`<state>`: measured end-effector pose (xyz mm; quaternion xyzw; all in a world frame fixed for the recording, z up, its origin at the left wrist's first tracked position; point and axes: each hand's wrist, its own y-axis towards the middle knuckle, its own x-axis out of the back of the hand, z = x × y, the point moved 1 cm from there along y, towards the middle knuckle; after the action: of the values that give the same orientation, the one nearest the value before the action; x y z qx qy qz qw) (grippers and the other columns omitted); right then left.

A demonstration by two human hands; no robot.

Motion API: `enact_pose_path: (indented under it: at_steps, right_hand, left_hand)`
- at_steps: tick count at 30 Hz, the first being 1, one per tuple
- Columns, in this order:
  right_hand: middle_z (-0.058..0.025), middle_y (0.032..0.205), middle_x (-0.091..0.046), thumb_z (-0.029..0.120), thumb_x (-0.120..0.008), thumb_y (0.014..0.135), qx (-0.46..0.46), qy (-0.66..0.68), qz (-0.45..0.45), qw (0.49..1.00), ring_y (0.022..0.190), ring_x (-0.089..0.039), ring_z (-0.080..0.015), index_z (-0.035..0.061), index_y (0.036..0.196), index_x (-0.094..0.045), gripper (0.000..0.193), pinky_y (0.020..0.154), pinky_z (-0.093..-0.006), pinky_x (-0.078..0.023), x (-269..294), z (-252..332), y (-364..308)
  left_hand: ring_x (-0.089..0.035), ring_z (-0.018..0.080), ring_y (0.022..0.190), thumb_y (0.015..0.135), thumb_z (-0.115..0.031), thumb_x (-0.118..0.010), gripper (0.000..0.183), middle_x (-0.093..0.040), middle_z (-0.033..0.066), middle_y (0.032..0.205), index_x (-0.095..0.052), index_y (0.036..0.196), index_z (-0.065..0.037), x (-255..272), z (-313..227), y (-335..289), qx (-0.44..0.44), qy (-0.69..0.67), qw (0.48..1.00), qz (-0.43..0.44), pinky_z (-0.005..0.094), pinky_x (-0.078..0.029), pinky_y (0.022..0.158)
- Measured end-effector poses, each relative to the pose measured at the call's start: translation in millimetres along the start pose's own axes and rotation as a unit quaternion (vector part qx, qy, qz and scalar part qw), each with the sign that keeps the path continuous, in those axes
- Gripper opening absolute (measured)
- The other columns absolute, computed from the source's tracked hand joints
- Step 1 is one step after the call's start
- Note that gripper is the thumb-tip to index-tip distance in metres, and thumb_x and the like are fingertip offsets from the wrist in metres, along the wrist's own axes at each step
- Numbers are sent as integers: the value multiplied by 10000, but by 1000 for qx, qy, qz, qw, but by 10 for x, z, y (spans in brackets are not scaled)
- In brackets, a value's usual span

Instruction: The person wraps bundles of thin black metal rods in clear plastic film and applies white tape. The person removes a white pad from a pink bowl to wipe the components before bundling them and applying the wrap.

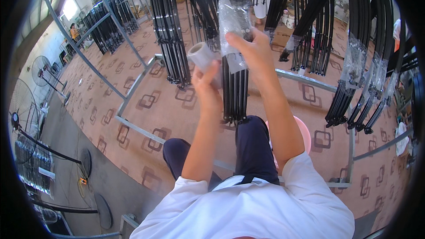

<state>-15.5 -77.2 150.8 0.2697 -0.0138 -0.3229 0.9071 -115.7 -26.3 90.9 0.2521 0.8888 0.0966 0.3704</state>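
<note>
My left hand [206, 84] is closed around a roll of clear plastic film [200, 55], its open core tilted up and outward. Just right of it hangs a bundle of thin black rods [235, 95], their lower ends showing above my knees. Crinkled clear plastic [231, 12] covers the bundle's upper part, with a loose flap hanging lower down. My right hand [256, 52] grips the wrapped bundle from its right side, thumb across the front of the plastic. The fingers behind the bundle are hidden.
More bundles of black rods [167, 40] hang left and right, several wrapped in plastic at the right [354, 64]. A grey metal frame [141, 130] surrounds me at floor level. A pink basin [303, 135] sits by my right leg. Standing fans [42, 73] line the left.
</note>
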Motion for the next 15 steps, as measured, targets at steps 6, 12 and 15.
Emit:
enact_pose_path:
  at_steps: [6,12,15]
  right_hand:
    - [-55,720,-576,203,-642,685,3,62,-13,998,637,-510,-89,-28,827,-564,282,582,-243,-419,-82,-109,11]
    - [-81,1050,-466,228,-606,754,77,290,-85,950,882,-490,-125,14,1142,-371,502,742,-248,-410,-35,-148,-399]
    - [-97,1095,-431,158,-630,725,73,217,-43,973,969,-465,-154,6,1188,-302,588,825,-286,-392,49,21,-804]
  left_hand:
    - [-533,145,716,692,-207,-646,414,-533,53,834,-489,1007,11,81,-322,-112,-95,178,978,47,261,-437,605]
    - [-542,187,682,586,-125,-722,477,-526,78,810,-534,1017,-43,-266,-474,-407,-297,530,787,111,273,-428,563]
    - [-542,207,640,590,-131,-712,454,-525,89,794,-555,1005,-37,-461,-488,-490,-317,548,760,150,264,-425,546]
